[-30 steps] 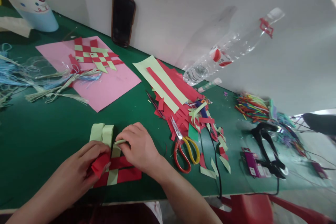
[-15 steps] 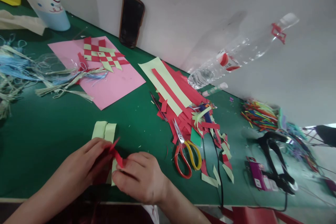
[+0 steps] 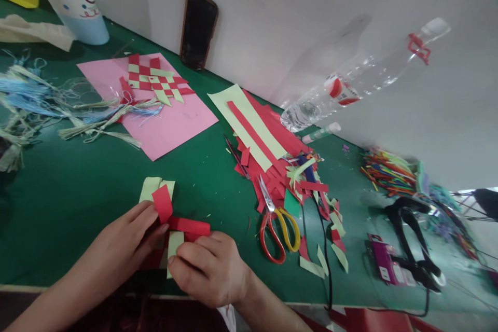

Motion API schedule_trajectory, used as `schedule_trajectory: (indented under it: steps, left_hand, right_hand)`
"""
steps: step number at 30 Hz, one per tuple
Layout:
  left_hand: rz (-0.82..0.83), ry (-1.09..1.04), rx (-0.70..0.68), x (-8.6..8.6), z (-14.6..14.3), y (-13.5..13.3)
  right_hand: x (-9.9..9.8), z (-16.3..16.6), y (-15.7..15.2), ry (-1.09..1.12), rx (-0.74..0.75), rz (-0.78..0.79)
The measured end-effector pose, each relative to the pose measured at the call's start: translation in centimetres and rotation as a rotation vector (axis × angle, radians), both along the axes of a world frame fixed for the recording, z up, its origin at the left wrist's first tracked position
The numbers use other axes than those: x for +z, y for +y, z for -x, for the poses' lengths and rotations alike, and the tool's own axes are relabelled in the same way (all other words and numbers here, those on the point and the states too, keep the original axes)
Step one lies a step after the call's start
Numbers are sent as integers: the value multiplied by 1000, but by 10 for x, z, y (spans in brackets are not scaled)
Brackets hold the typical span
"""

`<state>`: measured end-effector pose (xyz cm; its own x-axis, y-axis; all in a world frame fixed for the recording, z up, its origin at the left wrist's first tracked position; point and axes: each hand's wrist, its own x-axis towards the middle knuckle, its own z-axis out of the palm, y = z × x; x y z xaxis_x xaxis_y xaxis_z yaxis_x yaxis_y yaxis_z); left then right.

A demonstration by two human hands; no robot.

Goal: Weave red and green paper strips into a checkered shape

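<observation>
A small weave of red and pale-green paper strips (image 3: 171,220) lies near the front edge of the green table (image 3: 78,187). My left hand (image 3: 120,249) rests on its left side, its fingers pinching a red strip that stands bent upward. My right hand (image 3: 208,270) has its fingers curled and pressed onto the lower right part of the weave, pinching a strip. Two pale-green strip ends stick out beyond the hands toward the wall.
Red-and-yellow scissors (image 3: 276,225) lie right of the hands beside a heap of paper scraps (image 3: 280,166). A finished weave (image 3: 155,80) sits on pink paper (image 3: 163,119), tassel threads (image 3: 46,114) to the left. A phone (image 3: 198,28), plastic bottle (image 3: 350,88), glue gun (image 3: 408,238) and coloured sticks (image 3: 385,168) stand farther off.
The red strip my left hand holds has been folded up and over the green strips. My right hand has slid down to the weave's lower right. The view shifted slightly.
</observation>
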<state>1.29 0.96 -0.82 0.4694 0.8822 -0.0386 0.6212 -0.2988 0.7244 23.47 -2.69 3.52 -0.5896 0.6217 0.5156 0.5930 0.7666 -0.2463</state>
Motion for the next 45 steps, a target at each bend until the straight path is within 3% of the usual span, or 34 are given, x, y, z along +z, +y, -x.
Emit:
schedule_trajectory:
  steps: [4,7,11,16,22,29,36,41,45]
  left_hand:
    - [5,-9,2,3,0,0]
    - [-8,-10,20,6,1,0]
    - [-6,-8,34,7,2,-1]
    - [50,-6,-6,5,1,0]
    - [103,15,-19,5,7,1]
    - [73,72,-41,4,2,0]
    - [31,45,5,13,-9,4]
    - [47,28,26,13,-6,6]
    - [62,-6,-39,8,-2,4]
  right_hand:
    - [-1,-2,3,51,-26,54]
    - [-6,-1,11,98,-170,177]
    - [-10,1,24,-26,-352,415]
    - [-3,2,33,-69,-367,567]
    - [2,3,37,-110,-390,502]
    - [-11,5,41,154,-365,594]
    - [-22,4,20,269,-419,486]
    - [-21,-3,8,298,-325,422]
    - [-14,-6,10,261,-200,343]
